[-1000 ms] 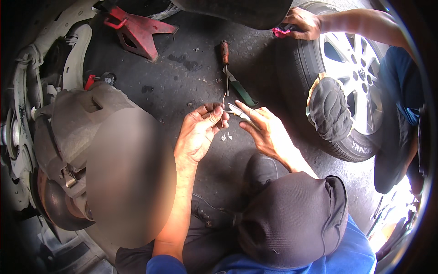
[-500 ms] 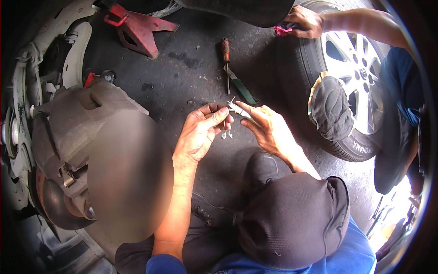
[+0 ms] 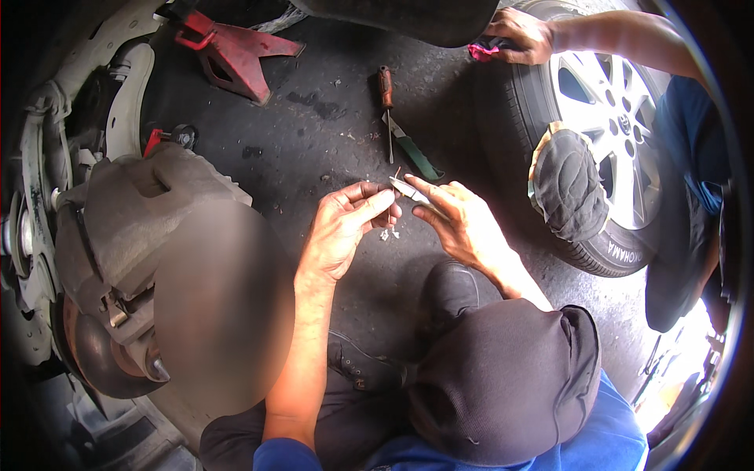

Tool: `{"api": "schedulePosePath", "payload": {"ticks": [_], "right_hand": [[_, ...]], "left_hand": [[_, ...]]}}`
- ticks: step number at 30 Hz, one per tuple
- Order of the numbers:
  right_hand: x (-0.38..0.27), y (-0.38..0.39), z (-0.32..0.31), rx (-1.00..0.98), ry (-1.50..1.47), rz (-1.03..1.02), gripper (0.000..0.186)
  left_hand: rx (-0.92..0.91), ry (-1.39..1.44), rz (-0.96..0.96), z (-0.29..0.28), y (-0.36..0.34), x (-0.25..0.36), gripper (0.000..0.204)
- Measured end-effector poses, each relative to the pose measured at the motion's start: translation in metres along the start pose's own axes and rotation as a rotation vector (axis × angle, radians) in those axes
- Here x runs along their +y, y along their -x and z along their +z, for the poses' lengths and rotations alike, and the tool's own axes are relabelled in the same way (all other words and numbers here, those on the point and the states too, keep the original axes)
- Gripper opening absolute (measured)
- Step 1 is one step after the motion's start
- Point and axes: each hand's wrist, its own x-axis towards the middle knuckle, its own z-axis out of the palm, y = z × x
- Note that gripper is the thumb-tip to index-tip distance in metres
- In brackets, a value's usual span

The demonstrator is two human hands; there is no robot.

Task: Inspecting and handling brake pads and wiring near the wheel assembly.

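My left hand [image 3: 344, 218] is closed, its thumb and forefinger pinching a thin copper-coloured wire [image 3: 397, 173] whose end sticks up past the fingertips. In my right hand [image 3: 467, 225] is a pale, pointed, blade-like tool [image 3: 410, 191], gripped between thumb and fingers; its tip is beside the wire, near my left thumb. Whether the two touch is too small to tell. Small white scraps [image 3: 389, 234] show just below my left fingertips. Past my hands, a screwdriver [image 3: 386, 86] with a reddish-brown handle lies on the floor, alongside a green-handled bladed tool [image 3: 419, 158].
A red jack stand [image 3: 239, 56] stands at the far left. Close on my left is a brake caliper [image 3: 149, 208] over a disc. To the right lies a wheel [image 3: 620, 118] with a dark pad on its tyre; another person's hand [image 3: 525, 38] holds something pink there.
The view has shifted slightly. The wire's upper end now points straighter up and sits a little further left by the tool tip. Both hands keep their hold.
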Motion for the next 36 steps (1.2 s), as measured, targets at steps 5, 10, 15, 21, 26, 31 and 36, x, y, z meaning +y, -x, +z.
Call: {"api": "schedulePosePath", "payload": {"ticks": [5,10,15,21,26,31,36], "right_hand": [[0.0011,0.0003,0.001,-0.004,0.095,-0.045,0.057],[0.0018,0.0005,0.0016,0.01,0.113,-0.041,0.057],[0.0029,0.0012,0.0017,0.001,0.134,-0.024,0.057],[0.0048,0.0008,0.0011,0.012,0.141,-0.039,0.057],[0.0066,0.0014,0.0031,0.021,0.11,-0.045,0.056],[0.0069,0.0003,0.0029,0.016,0.127,-0.032,0.055],[0.0036,-0.001,-0.0002,-0.005,0.107,-0.021,0.058]], "left_hand": [[0.061,-0.039,0.051,0.0022,0.0,-0.0006,0.015],[0.058,-0.043,0.048,0.0031,0.0002,0.0004,0.015],[0.052,-0.039,0.051,0.0036,0.0006,-0.0003,0.014],[0.054,-0.039,0.052,0.0024,0.0003,-0.0007,0.016],[0.038,-0.027,0.042,0.0011,0.0,0.0,0.021],[0.016,-0.044,0.031,0.0016,-0.0007,0.0006,0.019],[0.019,-0.024,0.023,0.0016,0.0,0.0016,0.016]]}}
